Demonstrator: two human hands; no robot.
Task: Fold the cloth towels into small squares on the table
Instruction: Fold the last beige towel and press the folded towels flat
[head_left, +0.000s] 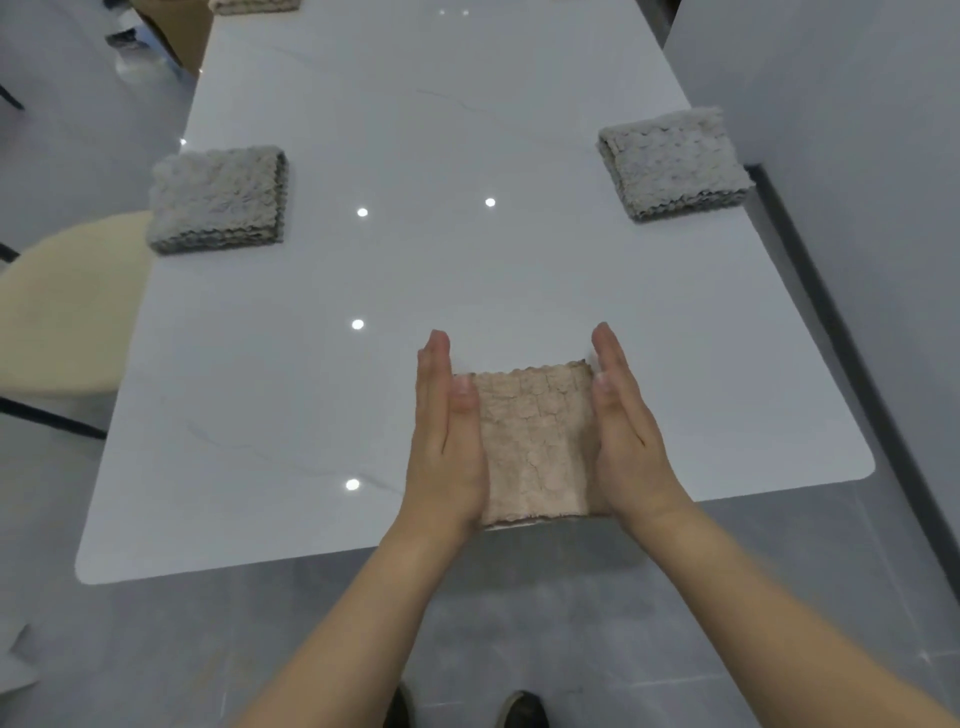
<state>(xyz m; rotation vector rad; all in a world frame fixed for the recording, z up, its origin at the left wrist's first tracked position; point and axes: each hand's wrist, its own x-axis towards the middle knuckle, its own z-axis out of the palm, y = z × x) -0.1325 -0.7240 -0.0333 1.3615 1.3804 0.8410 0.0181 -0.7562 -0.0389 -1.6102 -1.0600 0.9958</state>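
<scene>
A beige towel (535, 447) lies folded into a small square at the near edge of the white table (467, 130), its near hem just at the table's rim. The left hand (447, 441) and the right hand (626, 431) stand on edge against its left and right sides, palms facing each other. On both hands the fingers (434, 358) are straight and pressed together, pointing to the far end, with the thumbs lying on the top of the cloth; nothing is pinched.

The step in hand appears to be squaring up the finished fold. To do it well, I judge the palms should push inward evenly so the stacked layers line up flush, without bunching the soft pile in the middle. A light press from the thumbs would keep the top layer from springing open. Since the towel sits at the rim, it may be wise to slide it a little farther onto the table so no layer droops over the edge.

Two grey folded towels are already set down farther off: one at the left edge (218, 200), one at the right edge (675, 163). Part of another folded towel (254, 5) shows at the far left corner.

No container is in view on the table; a brown box-like shape (176, 31) sits beyond the far left corner, and what it holds cannot be seen.
</scene>
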